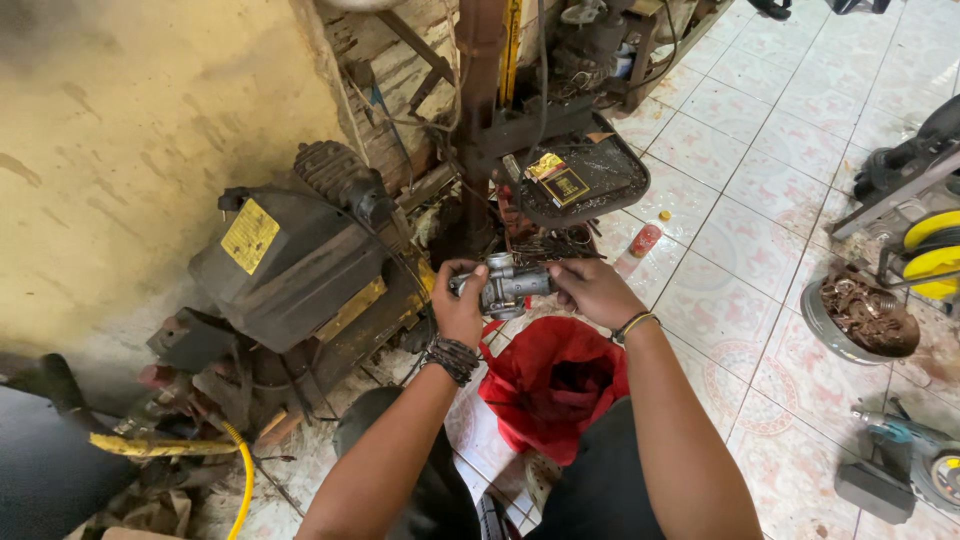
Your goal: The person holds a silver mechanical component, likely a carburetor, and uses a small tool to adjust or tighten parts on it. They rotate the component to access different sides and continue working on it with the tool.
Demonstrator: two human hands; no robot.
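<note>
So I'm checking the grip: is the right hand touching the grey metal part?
Touching. The head view shows the right hand with fingertips on one end of the grey metal part, the left hand gripping the other.

Beaded wristband [452,357], thin gold bracelet [634,323]

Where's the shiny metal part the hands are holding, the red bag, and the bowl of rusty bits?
metal part [507,286], head view, on its grey body between both hands.
red bag [550,385], head view, on its crumpled front.
bowl [815,322], head view, on its left rim.
</note>
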